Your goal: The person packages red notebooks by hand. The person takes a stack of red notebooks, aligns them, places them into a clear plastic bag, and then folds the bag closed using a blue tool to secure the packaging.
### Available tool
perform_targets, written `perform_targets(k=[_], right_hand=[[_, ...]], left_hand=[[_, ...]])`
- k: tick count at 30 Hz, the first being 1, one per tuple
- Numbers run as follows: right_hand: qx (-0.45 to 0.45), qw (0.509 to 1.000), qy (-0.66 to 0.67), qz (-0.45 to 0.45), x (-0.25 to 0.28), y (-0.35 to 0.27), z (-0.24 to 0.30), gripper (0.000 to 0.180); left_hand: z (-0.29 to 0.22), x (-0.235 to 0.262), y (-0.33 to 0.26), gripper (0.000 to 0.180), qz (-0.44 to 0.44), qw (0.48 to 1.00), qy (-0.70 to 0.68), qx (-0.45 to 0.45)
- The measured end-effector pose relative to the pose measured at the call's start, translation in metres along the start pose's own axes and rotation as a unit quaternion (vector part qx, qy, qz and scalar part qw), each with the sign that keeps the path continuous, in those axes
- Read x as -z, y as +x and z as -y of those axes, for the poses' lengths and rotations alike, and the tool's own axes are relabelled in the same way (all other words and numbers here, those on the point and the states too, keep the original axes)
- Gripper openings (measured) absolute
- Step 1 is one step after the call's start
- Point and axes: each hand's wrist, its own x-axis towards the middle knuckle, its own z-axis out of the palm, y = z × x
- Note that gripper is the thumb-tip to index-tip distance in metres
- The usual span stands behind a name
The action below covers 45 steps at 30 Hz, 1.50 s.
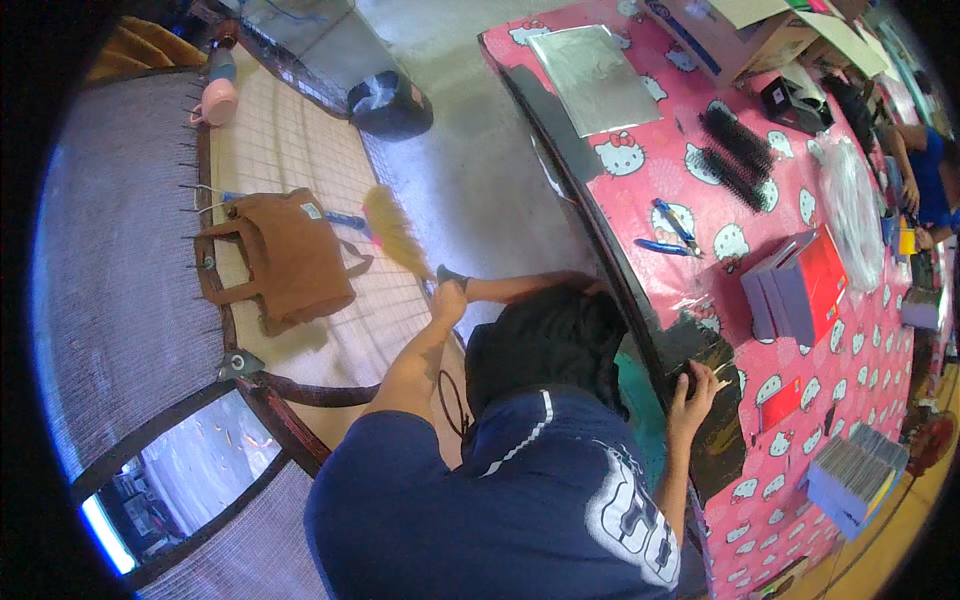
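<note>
My left hand (pixel 449 302) is closed round my bare foot, next to a dark sandal (pixel 452 274), with that leg (pixel 535 287) drawn up across me. On the table's near edge lies my right hand (pixel 694 388), its fingers bent over a dark, worn patch (pixel 722 440) of the tabletop. Something small and dark shows between thumb and fingers, and a thin pale sliver is at the fingertips; I cannot make out what it is. Black shorts (pixel 545 350) cover my lap.
On the pink cat-print tablecloth (pixel 735 535) are blue-handled pliers (pixel 675 232), red-covered booklets (pixel 800 285), black bristly strips (pixel 735 155), a silver sheet (pixel 597 78), a stack of cards (pixel 855 480) and a cardboard box (pixel 735 35). A brown bag (pixel 290 260) and broom (pixel 395 232) lie left. Another person (pixel 932 175) works far right.
</note>
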Motion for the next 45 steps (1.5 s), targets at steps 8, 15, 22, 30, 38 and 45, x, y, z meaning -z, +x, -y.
perform_targets(k=[8,15,22,30,38,45], right_hand=[[0.004,0.999,-0.004,-0.042,-0.009,-0.007,-0.001,0.025],[0.013,0.998,-0.019,-0.054,-0.010,-0.009,0.000,0.026],[0.049,0.996,-0.032,-0.060,-0.011,-0.004,-0.003,0.028],[0.020,0.996,-0.041,-0.079,-0.013,-0.003,0.006,0.030],[-0.022,0.994,-0.065,-0.086,-0.014,-0.002,0.009,0.031],[0.005,0.993,-0.071,-0.090,-0.010,-0.002,0.014,0.031]], left_hand=[[-0.028,0.017,0.009,0.023,0.094,0.975,0.198,-0.034],[-0.044,0.008,0.036,0.027,0.231,0.924,0.232,-0.198],[-0.059,0.014,0.035,0.021,0.174,0.931,0.161,-0.278],[0.025,0.048,-0.005,0.021,0.202,0.741,0.306,-0.563],[0.015,0.012,-0.013,0.024,0.174,0.703,0.454,-0.518],[-0.035,0.027,0.006,0.038,0.274,0.740,0.369,-0.492]])
